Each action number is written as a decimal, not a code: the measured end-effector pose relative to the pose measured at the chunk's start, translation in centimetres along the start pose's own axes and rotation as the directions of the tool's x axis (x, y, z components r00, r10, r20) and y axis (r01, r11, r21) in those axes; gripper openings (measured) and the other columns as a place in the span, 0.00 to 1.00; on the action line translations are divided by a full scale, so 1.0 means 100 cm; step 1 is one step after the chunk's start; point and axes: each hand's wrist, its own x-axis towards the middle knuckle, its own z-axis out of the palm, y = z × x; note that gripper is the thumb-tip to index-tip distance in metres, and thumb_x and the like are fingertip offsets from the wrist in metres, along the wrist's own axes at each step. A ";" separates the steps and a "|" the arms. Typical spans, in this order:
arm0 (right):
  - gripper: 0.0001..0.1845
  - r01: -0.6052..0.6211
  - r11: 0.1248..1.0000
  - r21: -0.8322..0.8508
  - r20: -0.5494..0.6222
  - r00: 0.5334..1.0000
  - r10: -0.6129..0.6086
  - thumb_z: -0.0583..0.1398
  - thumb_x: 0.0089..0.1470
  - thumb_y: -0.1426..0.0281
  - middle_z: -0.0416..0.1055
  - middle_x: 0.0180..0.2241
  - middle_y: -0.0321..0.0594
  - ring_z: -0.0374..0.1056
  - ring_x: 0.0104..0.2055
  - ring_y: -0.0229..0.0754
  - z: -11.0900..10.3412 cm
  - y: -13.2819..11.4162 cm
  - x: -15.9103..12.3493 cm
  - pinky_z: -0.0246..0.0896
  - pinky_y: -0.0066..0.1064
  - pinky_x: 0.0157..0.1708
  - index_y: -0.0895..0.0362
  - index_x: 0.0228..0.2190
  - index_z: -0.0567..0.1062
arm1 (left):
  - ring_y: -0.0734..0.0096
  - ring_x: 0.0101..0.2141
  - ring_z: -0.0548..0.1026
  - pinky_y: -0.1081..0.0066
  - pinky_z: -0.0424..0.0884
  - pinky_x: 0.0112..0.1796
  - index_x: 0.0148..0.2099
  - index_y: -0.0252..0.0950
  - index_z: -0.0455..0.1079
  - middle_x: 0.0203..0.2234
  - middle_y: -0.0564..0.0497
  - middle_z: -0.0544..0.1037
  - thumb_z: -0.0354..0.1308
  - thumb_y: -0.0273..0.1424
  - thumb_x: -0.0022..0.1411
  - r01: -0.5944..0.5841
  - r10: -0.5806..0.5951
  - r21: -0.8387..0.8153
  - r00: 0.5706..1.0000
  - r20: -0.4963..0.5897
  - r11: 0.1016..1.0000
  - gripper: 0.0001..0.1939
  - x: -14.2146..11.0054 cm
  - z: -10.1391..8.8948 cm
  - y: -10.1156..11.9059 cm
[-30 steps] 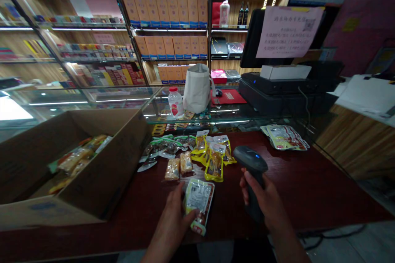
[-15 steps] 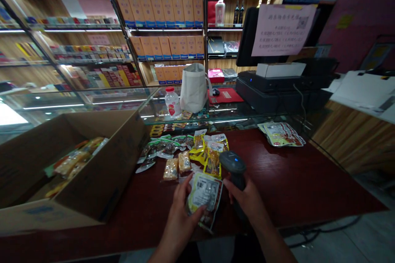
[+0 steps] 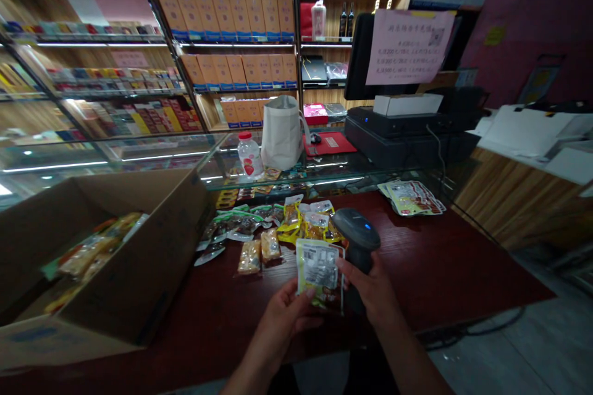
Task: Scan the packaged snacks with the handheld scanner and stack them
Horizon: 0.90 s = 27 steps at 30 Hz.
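Note:
My left hand (image 3: 285, 315) is closed on a snack packet (image 3: 317, 266), holding it upright above the dark red counter (image 3: 445, 271) with its white label side toward me. My right hand (image 3: 373, 296) grips a black handheld barcode scanner (image 3: 356, 237) with a blue light on top, right beside the packet. Behind them a pile of snack packets (image 3: 278, 228) lies on the counter, yellow, green and clear ones.
An open cardboard box (image 3: 106, 259) with snack packets inside stands at the left. A few packets (image 3: 410, 196) lie at the back right. Behind are a glass counter (image 3: 185, 154) with a white bag (image 3: 280, 133) and bottle (image 3: 249, 154), a black cash register (image 3: 407, 129), and shelves.
My left hand has lifted the packet off the counter and turned it upright. My right hand has brought the scanner left, close beside it.

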 end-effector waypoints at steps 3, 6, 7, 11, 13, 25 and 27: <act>0.29 -0.014 0.999 0.050 -0.020 1.000 0.015 0.72 0.39 0.57 0.68 0.20 0.30 0.61 0.20 0.33 -0.002 -0.007 0.003 0.60 0.25 0.22 0.60 0.37 0.70 | 0.65 0.34 0.79 0.72 0.76 0.34 0.49 0.28 0.68 0.43 0.37 0.79 0.72 0.38 0.48 0.073 -0.071 -0.037 0.996 0.048 0.997 0.30 -0.003 0.000 -0.002; 0.30 -0.050 0.991 0.121 -0.036 0.998 0.055 0.73 0.36 0.57 0.67 0.19 0.29 0.61 0.20 0.32 -0.006 -0.014 0.008 0.59 0.24 0.22 0.59 0.36 0.69 | 0.63 0.39 0.79 0.70 0.76 0.40 0.49 0.29 0.70 0.43 0.40 0.79 0.75 0.32 0.44 0.021 -0.016 -0.091 0.998 0.053 0.996 0.30 -0.008 0.000 -0.002; 0.31 -0.070 0.986 0.152 -0.030 0.997 0.076 0.73 0.34 0.57 0.66 0.18 0.28 0.60 0.19 0.32 -0.007 -0.015 0.010 0.59 0.24 0.21 0.59 0.36 0.69 | 0.63 0.39 0.79 0.70 0.76 0.40 0.49 0.30 0.71 0.42 0.41 0.80 0.75 0.31 0.44 0.008 -0.003 -0.092 0.999 0.052 0.996 0.30 -0.009 -0.001 -0.002; 0.34 -0.175 0.948 0.265 0.037 0.984 0.172 0.75 0.29 0.58 0.65 0.18 0.28 0.61 0.19 0.33 -0.007 -0.014 0.017 0.60 0.25 0.20 0.58 0.35 0.67 | 0.67 0.33 0.79 0.71 0.75 0.37 0.42 0.29 0.72 0.37 0.42 0.80 0.73 0.34 0.47 -0.047 0.050 -0.067 0.997 0.055 0.997 0.22 -0.011 -0.001 -0.005; 0.35 -0.230 0.928 0.293 0.087 0.973 0.214 0.75 0.29 0.59 0.71 0.22 0.33 0.65 0.22 0.36 -0.005 -0.011 0.018 0.64 0.28 0.23 0.60 0.37 0.68 | 0.68 0.32 0.78 0.72 0.74 0.35 0.41 0.29 0.73 0.36 0.43 0.80 0.73 0.35 0.47 -0.068 0.074 -0.059 0.993 0.097 0.996 0.21 -0.010 0.000 -0.007; 0.33 -0.120 0.960 0.254 0.035 0.993 0.115 0.74 0.35 0.58 0.70 0.22 0.32 0.65 0.21 0.34 -0.012 -0.008 0.021 0.64 0.26 0.23 0.60 0.40 0.70 | 0.71 0.28 0.75 0.77 0.69 0.29 0.35 0.31 0.77 0.29 0.47 0.80 0.66 0.40 0.52 -0.223 0.222 0.346 0.974 0.042 0.911 0.15 -0.010 0.002 0.013; 0.34 -0.068 0.973 0.221 0.011 0.998 0.067 0.73 0.37 0.56 0.69 0.21 0.30 0.62 0.19 0.33 -0.012 -0.009 0.021 0.60 0.24 0.20 0.60 0.42 0.69 | 0.68 0.29 0.77 0.76 0.71 0.30 0.35 0.32 0.78 0.29 0.48 0.81 0.63 0.38 0.54 -0.319 0.372 0.469 0.928 -0.021 0.824 0.13 -0.006 -0.002 0.012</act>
